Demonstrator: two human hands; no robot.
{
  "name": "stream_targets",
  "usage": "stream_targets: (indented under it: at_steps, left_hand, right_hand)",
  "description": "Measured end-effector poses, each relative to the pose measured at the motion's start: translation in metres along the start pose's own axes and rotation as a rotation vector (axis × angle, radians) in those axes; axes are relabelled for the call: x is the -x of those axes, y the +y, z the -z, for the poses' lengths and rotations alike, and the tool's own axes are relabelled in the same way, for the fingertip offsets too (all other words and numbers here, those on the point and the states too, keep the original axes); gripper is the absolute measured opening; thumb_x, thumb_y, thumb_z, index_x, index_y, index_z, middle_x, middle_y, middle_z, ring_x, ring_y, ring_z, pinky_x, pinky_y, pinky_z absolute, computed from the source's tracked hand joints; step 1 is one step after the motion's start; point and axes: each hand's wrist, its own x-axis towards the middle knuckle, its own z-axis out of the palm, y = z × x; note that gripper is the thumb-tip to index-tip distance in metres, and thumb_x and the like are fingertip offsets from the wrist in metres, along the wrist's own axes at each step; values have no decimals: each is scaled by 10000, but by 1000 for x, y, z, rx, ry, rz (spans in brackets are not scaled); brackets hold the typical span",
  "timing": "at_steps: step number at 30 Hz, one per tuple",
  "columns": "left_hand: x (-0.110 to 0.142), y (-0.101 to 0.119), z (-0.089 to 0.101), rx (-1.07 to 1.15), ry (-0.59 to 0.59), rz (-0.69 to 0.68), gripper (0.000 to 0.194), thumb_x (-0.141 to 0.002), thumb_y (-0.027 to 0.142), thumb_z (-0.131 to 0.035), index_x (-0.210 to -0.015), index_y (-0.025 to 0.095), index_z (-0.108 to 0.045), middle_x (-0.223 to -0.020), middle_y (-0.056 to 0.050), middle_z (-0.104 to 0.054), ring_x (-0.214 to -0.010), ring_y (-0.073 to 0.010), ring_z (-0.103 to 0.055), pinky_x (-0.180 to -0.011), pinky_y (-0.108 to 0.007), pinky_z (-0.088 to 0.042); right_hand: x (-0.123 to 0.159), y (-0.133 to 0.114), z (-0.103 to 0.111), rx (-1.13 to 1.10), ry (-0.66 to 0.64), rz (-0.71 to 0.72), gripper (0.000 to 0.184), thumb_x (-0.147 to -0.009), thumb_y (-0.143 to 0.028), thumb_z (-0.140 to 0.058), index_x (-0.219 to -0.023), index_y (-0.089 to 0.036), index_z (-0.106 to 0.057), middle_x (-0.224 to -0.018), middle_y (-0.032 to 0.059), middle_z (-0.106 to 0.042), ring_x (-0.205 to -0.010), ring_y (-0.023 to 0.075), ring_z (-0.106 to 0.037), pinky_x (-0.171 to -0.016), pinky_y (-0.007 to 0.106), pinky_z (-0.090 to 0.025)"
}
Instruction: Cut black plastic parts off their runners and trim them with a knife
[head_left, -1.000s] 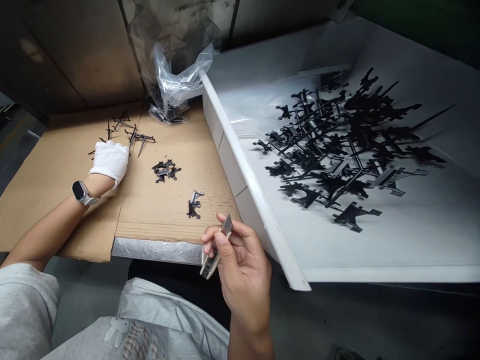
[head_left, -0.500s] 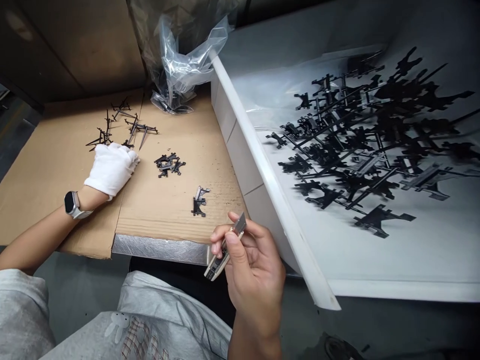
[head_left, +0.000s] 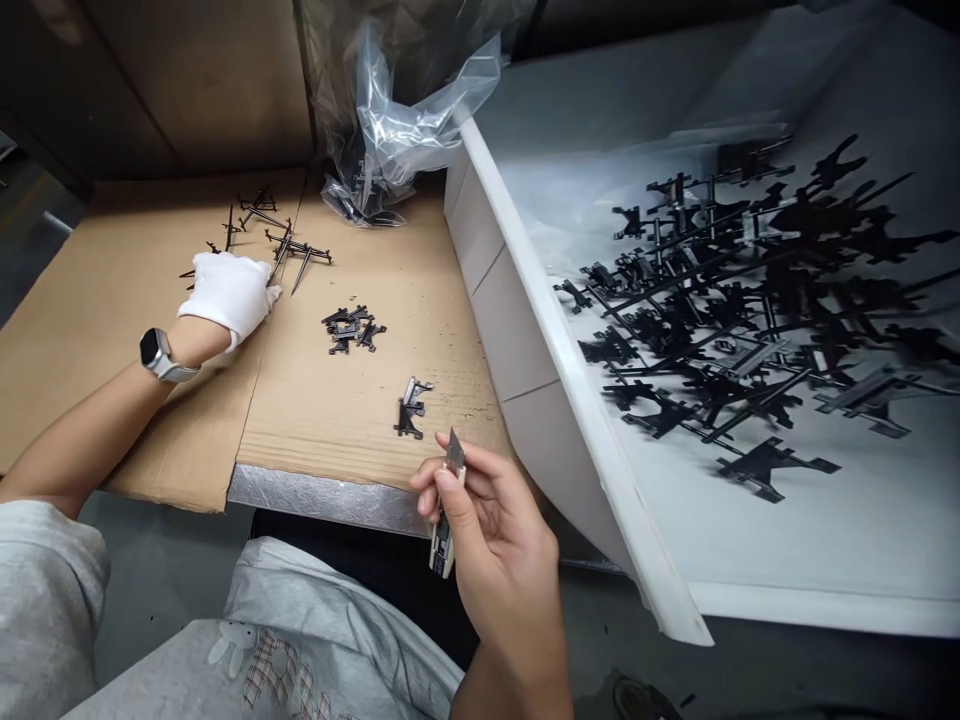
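Clock from view ctr. Utility knife [head_left: 442, 543] approx. 6, blade out, clamped in my bare R hand [head_left: 499, 550]. Bracket pcs. [head_left: 412, 408] at 8, small blk. pile [head_left: 352, 330] at 9, both on cardboard [head_left: 315, 410]. My gloved L hand [head_left: 229, 292], well apart from R, betw. 9 and 10; finger grip hidden, cannot tell. Thin blk. sprues [head_left: 300, 250] approx. 10, near L glove. Clear bag [head_left: 409, 130] at 11. White tray [head_left: 787, 540] at 3, holding blk. parts [head_left: 765, 465], heaped.

A workshop, by its metal-edged bench [head_left: 330, 497] under cardboard; black molded parts [head_left: 757, 300] fill a tray, right.
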Motion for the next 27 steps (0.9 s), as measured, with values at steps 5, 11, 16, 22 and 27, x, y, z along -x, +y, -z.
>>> stream_targets:
  at_steps: [5,11,16,22,27]
  left_hand:
    - [5,1,3,14,-37,12,530,-1019,468,-419,-1300,146,-733,-1239,-247,-799,-1135,-462,-740,-924,-508,-499]
    - [8,-9,20,82,-164,-12,475,-930,609,-591,-1175,259,-799,-1144,-105,-851,-1122,-394,-764,-949,-421,-515]
    - [28,-10,26,138,-116,-99,458,-964,624,-500,-929,225,-721,-850,-126,-766,-950,-388,-752,-883,-435,-526]
    - [76,17,31,841,-343,-414,550,-878,783,-425,-792,252,-540,-745,-58,-608,-700,-220,-563,-719,-388,-509]
    - [117,60,29,1620,-661,-501,689,-732,823,-826,-738,224,-485,-684,30,-498,-647,-127,-417,-650,-300,-431]
  right_hand:
    - [-1,-1,1,-11,-21,7,169,-1001,-155,-688,-1104,-248,-785,-746,-19,-781,-579,112,-677,-535,202,-574]
    - [1,-1,-4,-31,-37,29,203,-1013,-133,-685,-1113,-275,-789,-758,-47,-777,-597,83,-678,-555,154,-561]
    - [7,-1,-3,43,-64,75,218,-1080,-187,-627,-1164,-279,-806,-760,-45,-760,-609,83,-659,-582,163,-560]
    - [13,-3,-5,169,-104,149,209,-1103,-225,-627,-1217,-272,-795,-869,2,-821,-688,127,-746,-657,226,-631]
    - [17,-8,-11,223,-134,273,325,-1092,-241,-670,-1408,-302,-713,-1084,54,-855,-878,192,-836,-833,322,-728]
